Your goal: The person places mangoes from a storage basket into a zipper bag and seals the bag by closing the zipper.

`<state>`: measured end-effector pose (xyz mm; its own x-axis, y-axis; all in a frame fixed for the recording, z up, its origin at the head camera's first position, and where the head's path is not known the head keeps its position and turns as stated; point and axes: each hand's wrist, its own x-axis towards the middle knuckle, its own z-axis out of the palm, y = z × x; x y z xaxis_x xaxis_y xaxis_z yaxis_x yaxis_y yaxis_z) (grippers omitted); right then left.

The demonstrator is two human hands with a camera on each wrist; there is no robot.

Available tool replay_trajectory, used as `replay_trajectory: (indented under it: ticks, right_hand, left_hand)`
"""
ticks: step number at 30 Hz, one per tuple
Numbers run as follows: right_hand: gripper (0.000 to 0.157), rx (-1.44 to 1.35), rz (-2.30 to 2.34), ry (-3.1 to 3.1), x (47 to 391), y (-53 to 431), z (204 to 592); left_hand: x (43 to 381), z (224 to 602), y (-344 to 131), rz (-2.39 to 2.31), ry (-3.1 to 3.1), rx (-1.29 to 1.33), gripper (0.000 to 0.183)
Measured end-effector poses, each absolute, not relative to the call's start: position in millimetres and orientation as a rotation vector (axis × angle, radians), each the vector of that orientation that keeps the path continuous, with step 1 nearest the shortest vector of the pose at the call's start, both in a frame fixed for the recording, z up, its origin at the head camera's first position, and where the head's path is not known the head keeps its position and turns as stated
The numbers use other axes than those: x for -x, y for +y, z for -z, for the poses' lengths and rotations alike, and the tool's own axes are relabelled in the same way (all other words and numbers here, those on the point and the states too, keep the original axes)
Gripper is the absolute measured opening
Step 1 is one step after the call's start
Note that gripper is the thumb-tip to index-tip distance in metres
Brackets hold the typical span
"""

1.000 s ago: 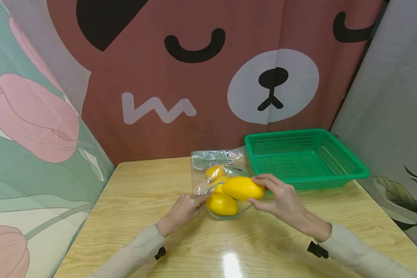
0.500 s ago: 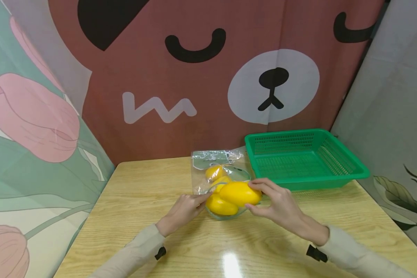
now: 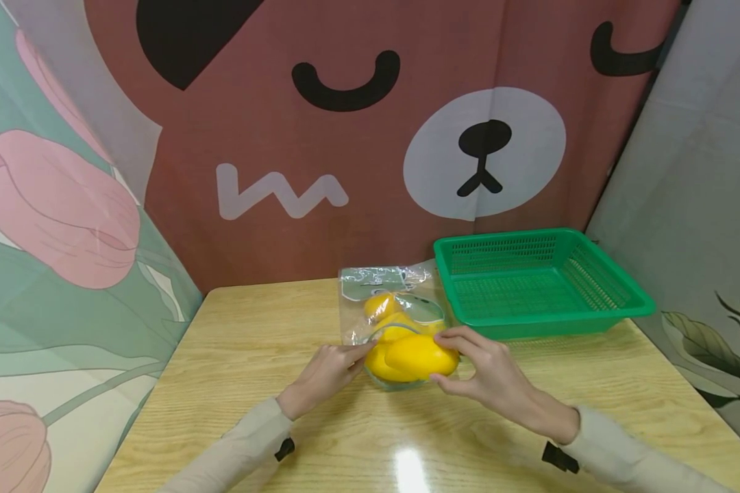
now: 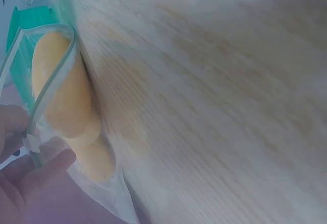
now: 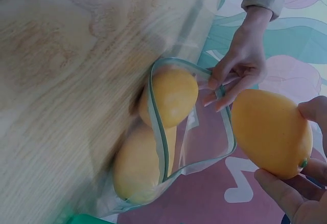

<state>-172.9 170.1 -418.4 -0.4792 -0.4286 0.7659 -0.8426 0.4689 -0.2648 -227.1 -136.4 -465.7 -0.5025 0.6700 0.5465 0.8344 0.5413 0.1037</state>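
Note:
My left hand (image 3: 327, 375) pinches the rim of a clear zip bag (image 3: 353, 308) by its slider, and the bag's mouth gapes. Several yellow mangoes are in the bag; in the right wrist view one mango (image 5: 176, 96) shows just inside the mouth, another (image 5: 134, 170) deeper. My right hand (image 3: 499, 376) grips a further yellow mango (image 3: 422, 356) between thumb and fingers. That mango has a small green stem end (image 5: 304, 163) and, in the right wrist view, is outside the bag, beside the rim. In the left wrist view the bag (image 4: 104, 196) lies along the tabletop.
A green plastic basket (image 3: 638, 301) stands at the back right of the wooden table (image 3: 247, 329), just right of the bag. Behind the table hangs a brown curtain (image 3: 234, 109) with a bear print, with patterned curtains on both sides.
My right hand has brought its mango slightly down and left, over the front of the bag, uncovering more of the bagged mangoes behind. My left hand stays in place on the rim.

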Motion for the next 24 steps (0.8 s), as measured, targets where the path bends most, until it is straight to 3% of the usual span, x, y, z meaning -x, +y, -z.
replay_trajectory:
  ticks: [24]
  right_hand:
    - [0.045, -1.09, -0.797, -2.113, 172.5, 164.9, 428.4]
  left_hand:
    - [228.0, 465.8, -138.0, 0.522, -2.329, 1.23, 0.043]
